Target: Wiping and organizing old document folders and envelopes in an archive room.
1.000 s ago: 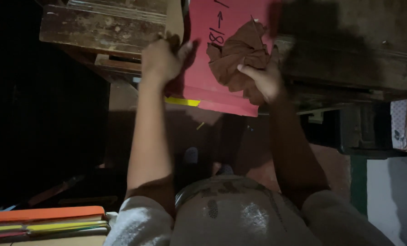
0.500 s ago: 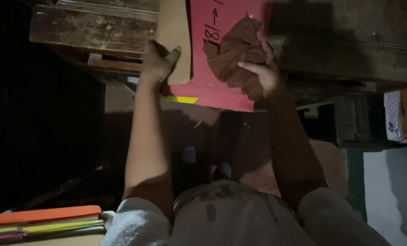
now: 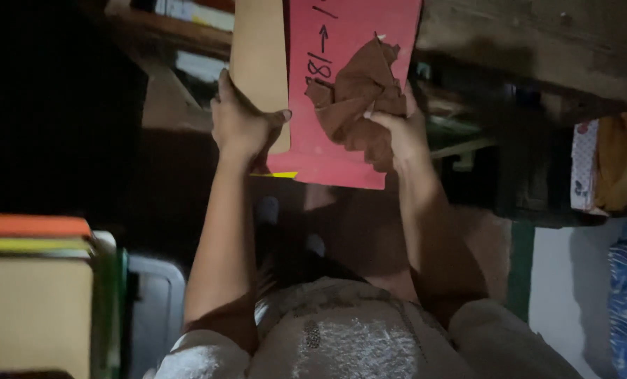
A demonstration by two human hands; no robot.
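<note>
The red folder [image 3: 341, 105] is the landmark here: it is held up in front of the person, with black handwriting on its upper part. A tan folder [image 3: 257, 63] lies against its left side, partly under it, and a thin yellow edge [image 3: 275, 175] shows just below its lower left corner. The left hand [image 3: 242, 126] grips the tan folder at the left border of the red folder; the thumb goes over the front toward the red folder, and the other fingers are closed around the edge, behind it, so I cannot tell their exact position. The right hand [image 3: 398, 133] is on the right part of the red folder and presses a crumpled brown cloth [image 3: 359, 95] against its face; the fingers are curled and pinch the cloth. Behind the red folder, to its right, there is a worn wooden surface [image 3: 538, 42]. Far below and to the left of the red folder, a pile of coloured folders [image 3: 33, 238] is seen.
</note>
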